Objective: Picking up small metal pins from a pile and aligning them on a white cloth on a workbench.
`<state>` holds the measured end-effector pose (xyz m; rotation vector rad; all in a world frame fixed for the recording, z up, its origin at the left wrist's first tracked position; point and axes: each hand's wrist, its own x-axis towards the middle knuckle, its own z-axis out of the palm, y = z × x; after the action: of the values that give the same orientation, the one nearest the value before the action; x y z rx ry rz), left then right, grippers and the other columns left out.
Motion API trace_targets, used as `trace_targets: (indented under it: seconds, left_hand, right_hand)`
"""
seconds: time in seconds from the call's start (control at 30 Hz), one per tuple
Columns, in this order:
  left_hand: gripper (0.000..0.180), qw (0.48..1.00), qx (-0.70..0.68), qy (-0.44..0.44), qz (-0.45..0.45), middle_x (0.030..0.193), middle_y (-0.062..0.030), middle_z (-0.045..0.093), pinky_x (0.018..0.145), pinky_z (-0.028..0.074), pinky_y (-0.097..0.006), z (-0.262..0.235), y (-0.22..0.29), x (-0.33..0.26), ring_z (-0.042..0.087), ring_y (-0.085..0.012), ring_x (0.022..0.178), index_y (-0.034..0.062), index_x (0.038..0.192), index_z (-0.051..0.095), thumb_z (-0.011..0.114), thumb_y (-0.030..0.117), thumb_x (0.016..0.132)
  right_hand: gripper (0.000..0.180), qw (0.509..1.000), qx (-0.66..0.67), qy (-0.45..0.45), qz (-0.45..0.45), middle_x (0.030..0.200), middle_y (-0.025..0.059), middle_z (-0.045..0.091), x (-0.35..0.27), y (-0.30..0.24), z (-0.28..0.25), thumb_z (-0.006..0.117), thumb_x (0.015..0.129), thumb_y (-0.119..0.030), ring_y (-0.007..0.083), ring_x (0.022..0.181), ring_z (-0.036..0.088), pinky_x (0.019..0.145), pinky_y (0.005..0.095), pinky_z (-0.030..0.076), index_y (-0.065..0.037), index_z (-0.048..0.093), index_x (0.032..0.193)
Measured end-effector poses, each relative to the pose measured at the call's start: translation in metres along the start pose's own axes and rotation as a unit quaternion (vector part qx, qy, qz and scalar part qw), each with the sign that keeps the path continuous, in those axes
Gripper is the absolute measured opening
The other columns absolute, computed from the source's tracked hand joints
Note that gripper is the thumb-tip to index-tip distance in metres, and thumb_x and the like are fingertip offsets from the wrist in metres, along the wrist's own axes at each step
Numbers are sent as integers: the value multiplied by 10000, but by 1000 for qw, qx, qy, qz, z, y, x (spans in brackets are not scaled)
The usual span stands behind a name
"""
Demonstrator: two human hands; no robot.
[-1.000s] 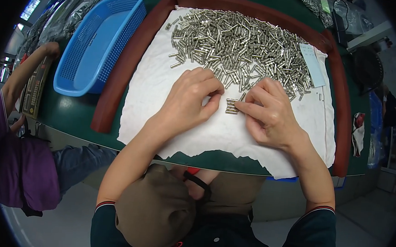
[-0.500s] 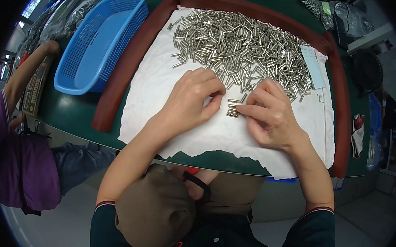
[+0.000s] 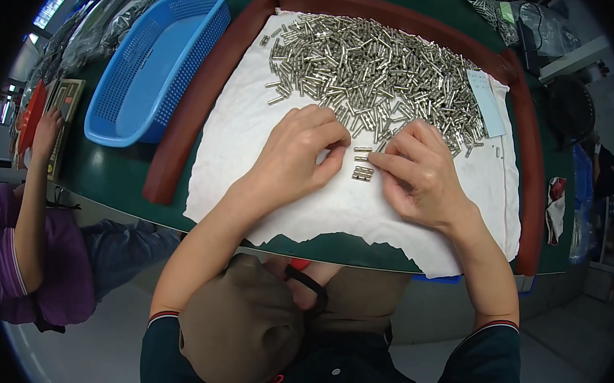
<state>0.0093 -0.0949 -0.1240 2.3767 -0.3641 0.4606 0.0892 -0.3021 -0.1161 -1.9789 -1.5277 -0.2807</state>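
Sliding apart a touch, your left hand [image 3: 297, 155] and right hand [image 3: 422, 172] now bare a short row of pins [image 3: 362, 172] mid-frame on the cloth [image 3: 254, 138], fingertips pinching loose pins beside it; the row looks nearly squared.

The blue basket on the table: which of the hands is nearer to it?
Left. The left hand lies on the white cloth to the right of the blue basket; the right hand is farther right.

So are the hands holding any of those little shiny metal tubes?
Cannot tell. Both hands, left and right, fingertip-touch small silver metal cylinders lying on the white cloth.
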Motion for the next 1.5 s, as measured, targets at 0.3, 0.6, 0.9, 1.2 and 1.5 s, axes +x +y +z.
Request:
trace_targets:
  seconds: [0.3, 0.6, 0.9, 1.2, 1.5]
  left_hand:
    - [107, 1000, 1, 2, 3, 762, -82, 597, 682, 460, -361, 1, 0, -2, 572, -260, 744, 17, 816, 639, 647, -12, 714]
    - [104, 1000, -1, 2, 4, 761, -83, 595, 672, 460, -360, 2, 0, 1, 574, -261, 745, 18, 815, 638, 647, -11, 715]
    - [180, 1000, -12, 17, 21, 816, -105, 585, 740, 461, -390, 1, -3, -3, 573, -286, 811, 10, 890, 649, 678, 61, 720]
    - [251, 997, -36, 15, 61, 880, -114, 529, 782, 431, -404, 14, -5, -9, 517, -298, 898, 19, 866, 629, 713, 192, 704]
    - [234, 998, -20, 36, 57, 851, -127, 531, 782, 419, -419, 18, -4, -10, 519, -309, 891, 10, 778, 608, 711, 159, 630]
  right_hand:
    - [196, 1000, 4, 4, -8, 771, 48, 566, -1, -2, 0, 659, 632, -2, 233, 790, 528, 706, 355, 414, -45, 697, 819]
    - [200, 1000, 7, 3, -7, 773, 51, 564, -1, 0, 0, 650, 637, 3, 237, 792, 528, 706, 359, 415, -46, 701, 824]
    - [493, 1000, -13, -12, 24, 893, 86, 531, 5, -7, -2, 795, 621, -227, 275, 878, 490, 771, 408, 399, -20, 666, 1049]
    - [397, 998, -3, -22, 62, 858, 84, 536, 3, -17, 5, 765, 613, -68, 279, 874, 480, 779, 397, 396, -13, 665, 994]
    - [362, 996, 4, -34, 85, 852, 109, 523, 9, -23, 4, 704, 648, -19, 296, 873, 471, 806, 403, 386, 19, 647, 1004]
